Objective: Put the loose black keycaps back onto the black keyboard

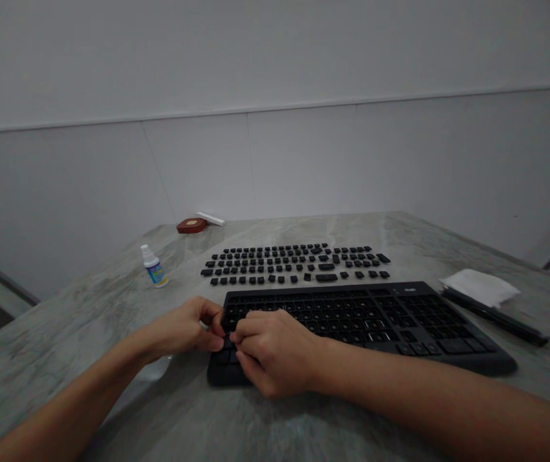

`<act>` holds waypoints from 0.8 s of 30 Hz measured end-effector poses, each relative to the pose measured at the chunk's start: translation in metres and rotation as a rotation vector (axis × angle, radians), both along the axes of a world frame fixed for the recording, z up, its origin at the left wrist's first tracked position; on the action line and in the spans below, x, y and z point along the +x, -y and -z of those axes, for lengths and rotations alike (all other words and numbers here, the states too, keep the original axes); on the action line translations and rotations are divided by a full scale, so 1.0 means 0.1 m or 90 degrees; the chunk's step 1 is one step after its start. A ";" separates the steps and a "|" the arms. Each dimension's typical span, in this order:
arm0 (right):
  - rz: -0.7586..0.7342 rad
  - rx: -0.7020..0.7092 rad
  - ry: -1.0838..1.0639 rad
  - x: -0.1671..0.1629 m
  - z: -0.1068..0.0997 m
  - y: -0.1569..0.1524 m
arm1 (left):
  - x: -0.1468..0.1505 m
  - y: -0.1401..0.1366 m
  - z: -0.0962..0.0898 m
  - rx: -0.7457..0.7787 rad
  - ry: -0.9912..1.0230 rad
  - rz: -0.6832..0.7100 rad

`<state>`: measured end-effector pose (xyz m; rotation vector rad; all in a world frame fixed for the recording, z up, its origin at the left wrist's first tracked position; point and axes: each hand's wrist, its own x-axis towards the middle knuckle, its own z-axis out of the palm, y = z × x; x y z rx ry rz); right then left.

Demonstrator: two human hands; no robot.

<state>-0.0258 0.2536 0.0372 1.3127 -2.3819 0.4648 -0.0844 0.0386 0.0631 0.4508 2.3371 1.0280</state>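
A black keyboard (352, 314) lies on the table in front of me, most of its keycaps off and its switch sockets bare. Some keycaps remain along its bottom row, toward the right. At its left end, my left hand (197, 328) pinches a dark keycap (228, 342) between thumb and forefinger. My right hand (275, 353) comes across the keyboard from the right, its curled fingertips closed against the same keycap. Part of the lower left keys is hidden behind this hand. Beyond the keyboard, several loose keycaps (326, 278) are laid out in rows.
A small white spray bottle (155, 268) with a blue label stands at left. Behind it lie a reddish-brown case (191, 225) and a white strip (210, 219). Right of the keyboard are a white tissue (479, 286) and a long black stick-like object (496, 314). A wall (275, 160) borders the table's far edge.
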 end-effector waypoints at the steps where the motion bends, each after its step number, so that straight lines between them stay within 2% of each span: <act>1: -0.002 -0.001 0.003 0.00 0.00 -0.01 | 0.00 -0.01 0.00 -0.009 0.010 -0.008; 6: -0.011 -0.008 0.020 -0.02 0.02 -0.02 | -0.02 -0.04 0.04 -0.032 0.061 -0.036; 15: -0.015 -0.113 -0.022 -0.03 0.09 -0.05 | -0.02 0.09 0.09 0.037 0.100 -0.038; 17: -0.027 -0.117 -0.039 -0.01 0.06 -0.05 | -0.01 0.09 0.08 0.029 0.092 -0.045; 21: -0.029 -0.067 -0.010 0.05 -0.08 -0.07 | 0.02 0.05 0.06 0.031 0.101 -0.047; 24: 0.044 -0.131 -0.024 0.08 -0.26 -0.27 | 0.05 0.04 0.03 0.031 0.105 -0.058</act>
